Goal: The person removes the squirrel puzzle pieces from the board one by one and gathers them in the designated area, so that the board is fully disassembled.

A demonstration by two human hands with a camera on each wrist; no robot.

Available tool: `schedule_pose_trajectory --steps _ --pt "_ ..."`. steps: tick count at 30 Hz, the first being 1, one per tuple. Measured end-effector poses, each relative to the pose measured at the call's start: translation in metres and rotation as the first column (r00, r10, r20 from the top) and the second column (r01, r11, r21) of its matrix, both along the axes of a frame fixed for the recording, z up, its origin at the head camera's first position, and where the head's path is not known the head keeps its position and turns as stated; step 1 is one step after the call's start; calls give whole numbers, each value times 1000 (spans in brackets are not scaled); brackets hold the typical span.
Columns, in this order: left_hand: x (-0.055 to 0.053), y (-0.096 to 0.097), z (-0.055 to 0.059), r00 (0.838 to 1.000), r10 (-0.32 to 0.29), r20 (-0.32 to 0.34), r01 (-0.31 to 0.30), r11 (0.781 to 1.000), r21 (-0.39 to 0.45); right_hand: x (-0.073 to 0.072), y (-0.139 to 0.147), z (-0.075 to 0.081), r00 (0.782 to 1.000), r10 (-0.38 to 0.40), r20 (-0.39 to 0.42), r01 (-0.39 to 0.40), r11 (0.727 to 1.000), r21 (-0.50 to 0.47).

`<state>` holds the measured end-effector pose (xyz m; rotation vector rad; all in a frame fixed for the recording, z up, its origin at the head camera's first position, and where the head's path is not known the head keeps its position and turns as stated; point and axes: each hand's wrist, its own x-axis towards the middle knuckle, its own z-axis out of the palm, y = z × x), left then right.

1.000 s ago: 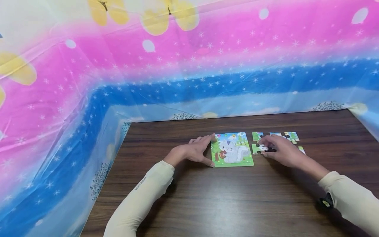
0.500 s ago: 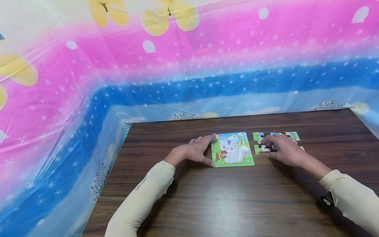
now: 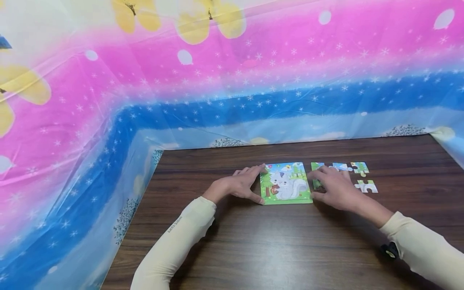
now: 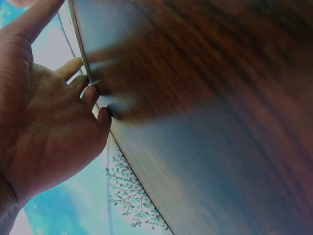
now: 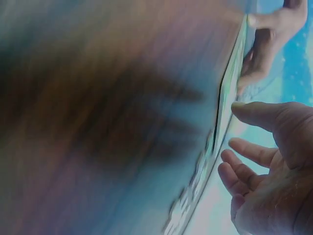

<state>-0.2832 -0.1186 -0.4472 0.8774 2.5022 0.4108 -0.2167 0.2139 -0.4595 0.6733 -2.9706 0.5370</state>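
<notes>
At the puzzle board [image 3: 287, 183], our right hand [image 3: 336, 188] has shifted toward our left hand [image 3: 241, 185], both spread, so likely bracketing it.

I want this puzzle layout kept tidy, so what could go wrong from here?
In the head view, the right hand partly hides a green puzzle piece, so it might nudge that out of place. The picture board could also slide if the left hand, at its left edge, pushes.
</notes>
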Motion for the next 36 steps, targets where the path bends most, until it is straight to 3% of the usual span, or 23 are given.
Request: schedule_pose_trajectory --steps 7,14,25,30,36 --pt "-1 0 -1 1000 1 1 -1 1000 7 9 -21 -4 1000 25 10 -26 999 20" --pt "0 0 0 1000 1 11 -1 1000 12 8 -29 -6 1000 20 9 -20 1000 1" --pt "-1 2 2 999 4 46 -4 1000 0 2 -28 -5 993 30 118 -17 994 -105" --pt "9 19 8 997 69 -18 -71 988 -139 0 -28 -4 992 43 121 -30 994 -104" --pt "18 39 2 982 105 -159 -146 951 -273 0 -26 -6 991 36 131 -24 995 -96"
